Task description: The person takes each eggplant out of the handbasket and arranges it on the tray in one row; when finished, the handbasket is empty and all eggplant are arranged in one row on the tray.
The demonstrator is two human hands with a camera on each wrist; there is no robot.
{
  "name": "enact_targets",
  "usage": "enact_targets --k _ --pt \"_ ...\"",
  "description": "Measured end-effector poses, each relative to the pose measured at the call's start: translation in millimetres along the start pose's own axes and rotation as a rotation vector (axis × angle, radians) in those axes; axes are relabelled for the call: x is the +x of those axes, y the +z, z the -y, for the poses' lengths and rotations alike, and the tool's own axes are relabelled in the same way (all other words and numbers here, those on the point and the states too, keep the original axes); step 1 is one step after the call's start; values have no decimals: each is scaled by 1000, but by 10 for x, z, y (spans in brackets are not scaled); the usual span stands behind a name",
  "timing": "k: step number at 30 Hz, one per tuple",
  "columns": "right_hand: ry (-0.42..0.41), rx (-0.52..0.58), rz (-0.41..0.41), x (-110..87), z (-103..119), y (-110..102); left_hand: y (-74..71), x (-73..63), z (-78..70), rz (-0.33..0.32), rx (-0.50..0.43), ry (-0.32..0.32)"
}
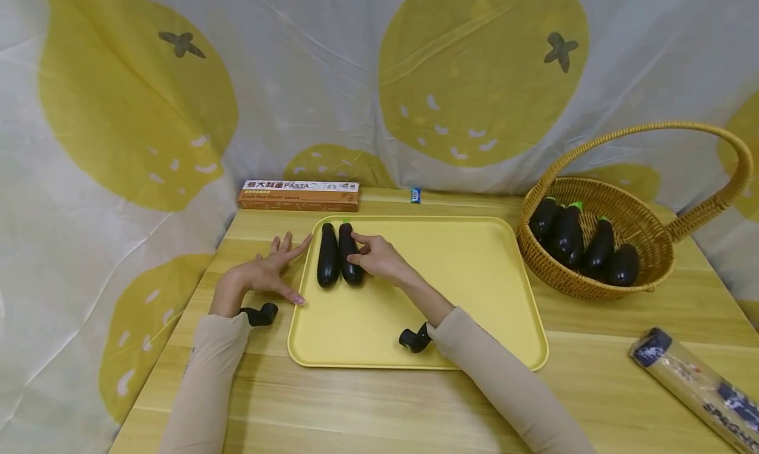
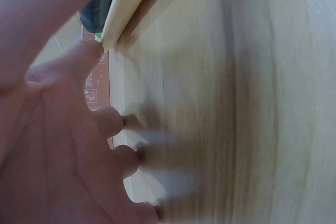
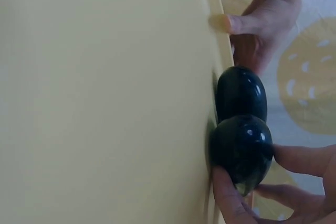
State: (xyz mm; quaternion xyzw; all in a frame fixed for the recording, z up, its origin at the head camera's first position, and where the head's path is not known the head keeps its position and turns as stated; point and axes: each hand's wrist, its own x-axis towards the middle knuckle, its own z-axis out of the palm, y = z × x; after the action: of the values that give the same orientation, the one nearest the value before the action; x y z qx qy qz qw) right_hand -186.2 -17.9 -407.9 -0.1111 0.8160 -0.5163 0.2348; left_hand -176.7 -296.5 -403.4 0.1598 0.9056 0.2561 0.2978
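Head view: yellow tray (image 1: pixel 468 256) on wood-grain table (image 1: pixel 367 408); tray is ref. for all positions. Two dark eggplants lie side by side, approx. parallel, in tray's far L area: L eggplant (image 1: pixel 328 256) nearest L rim, R eggplant (image 1: pixel 352 276) just beside it. R hand (image 1: pixel 379 256) reaches over tray & holds R eggplant; grip narrow, thumb & fingers on opp. sides, confirmed in R wrist view. L hand (image 1: pixel 263 275) at tray's L edge, holding no eggplant; fingers spread wide, thumb tip at L rim, index tip near far L corner. Firmness of rim contact: can't tell.

Surroundings: pasta box (image 1: pixel 299 196), marked "PASTA", behind tray's far L corner; small blue packet (image 1: pixel 416 195) behind far rim, approx. mid. Wicker basket (image 1: pixel 545 266) w/ upright handle stands R of tray, holding several basket eggplants (image 1: pixel 599 246). Spaghetti pack (image 1: pixel 690 381) lies R of tray's near R corner, angled. Lemon-print curtain (image 1: pixel 332 78) hangs beyond tray.
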Motion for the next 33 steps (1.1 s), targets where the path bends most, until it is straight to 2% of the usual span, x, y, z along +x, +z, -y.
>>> enact_targets --k 9,13,17,23,29,33 --pt "20 62 26 -20 -22 -81 -6 61 -28 13 5 3" --pt "5 36 49 -55 -47 -193 -16 76 -33 14 12 6" --pt "-20 -11 83 -174 -56 -392 -23 86 -28 13 24 12" --pt "-79 -119 101 -534 -40 -864 -20 57 -16 9 5 11" --pt "-98 -218 39 -1052 -99 -1455 2 21 -3 6 -22 6" --pt "-78 -284 -1 -1418 -188 -1835 12 0 17 2 -29 5"
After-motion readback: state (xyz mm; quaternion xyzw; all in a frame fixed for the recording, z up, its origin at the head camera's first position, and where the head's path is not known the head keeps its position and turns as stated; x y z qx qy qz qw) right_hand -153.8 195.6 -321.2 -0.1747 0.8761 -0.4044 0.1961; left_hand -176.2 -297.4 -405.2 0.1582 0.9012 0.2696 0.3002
